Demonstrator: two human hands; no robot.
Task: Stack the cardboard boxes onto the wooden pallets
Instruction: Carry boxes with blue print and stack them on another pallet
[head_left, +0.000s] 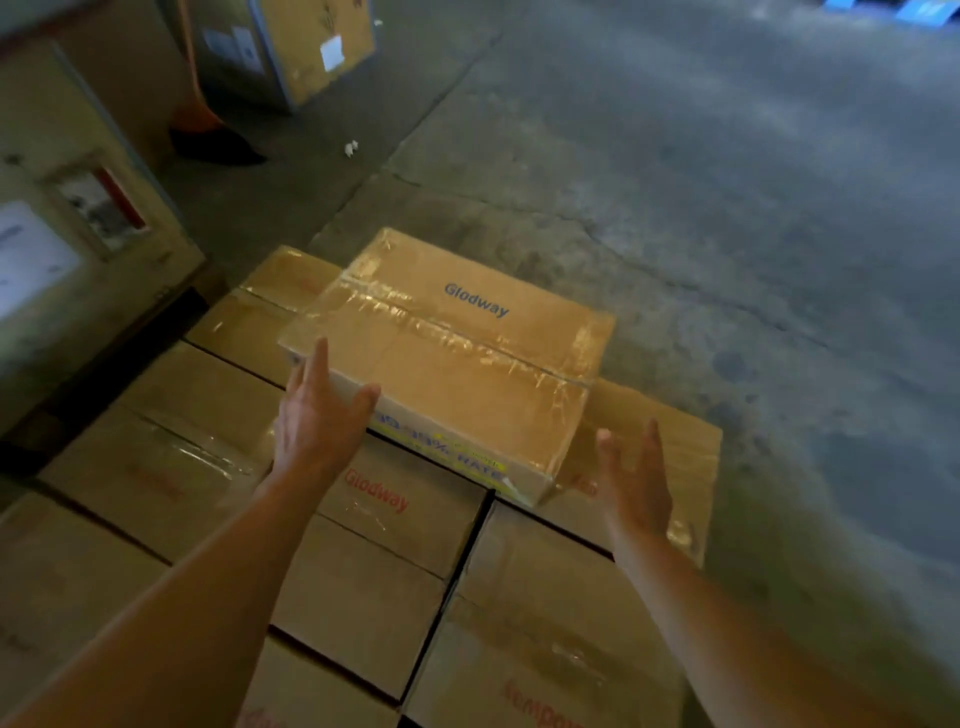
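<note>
A taped cardboard box (457, 358) printed "Glodway" lies on top of a layer of several similar boxes (395, 525), turned a little askew to them. My left hand (317, 415) touches its near left corner with straight fingers and the thumb on the front edge. My right hand (636, 483) is held flat and upright just off the box's near right corner, apart from it. The pallet under the stack is hidden.
Bare concrete floor (727, 182) stretches to the right and ahead. A tall stack of pale cartons (67, 223) stands close on the left. Another carton (291, 47) sits far ahead beside an orange object (195, 111).
</note>
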